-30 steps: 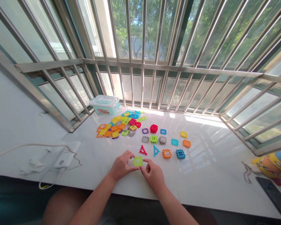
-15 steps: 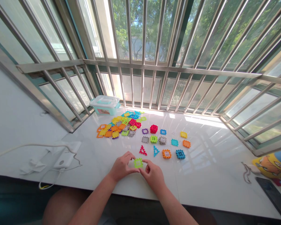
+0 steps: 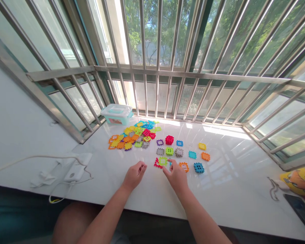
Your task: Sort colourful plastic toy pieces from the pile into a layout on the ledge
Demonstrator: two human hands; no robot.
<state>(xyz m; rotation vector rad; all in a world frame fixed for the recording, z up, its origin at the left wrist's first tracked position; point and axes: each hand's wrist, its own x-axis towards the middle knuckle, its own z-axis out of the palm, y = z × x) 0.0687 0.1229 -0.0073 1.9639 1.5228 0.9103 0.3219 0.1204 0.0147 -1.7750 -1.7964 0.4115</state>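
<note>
My right hand [image 3: 177, 176] pinches a lime-green square frame tile [image 3: 163, 161] and holds it just over the red triangle tile [image 3: 156, 165] on the white counter [image 3: 226, 189]. The blue triangle tile is hidden behind my right fingers. My left hand [image 3: 134, 175] hovers left of the tile with fingers loosely curled and holds nothing. Beyond my hands lie single tiles set apart in rows: a green one [image 3: 169, 151], a grey one [image 3: 160, 151], a red one [image 3: 169, 139], an orange window tile [image 3: 184, 166] and a blue grid tile [image 3: 198, 167].
A heap of mixed coloured tiles [image 3: 132, 137] lies at the back left beside a lidded pale teal box [image 3: 117, 114]. A white power strip with cable [image 3: 76, 169] is at the left. Metal window bars [image 3: 157, 74] fence the counter's far side. A cartoon-print item [image 3: 298, 179] sits far right.
My right hand has carried the green frame tile away from me to the red triangle. My left hand has let go of the tile and stays behind. The camera shifted slightly.
</note>
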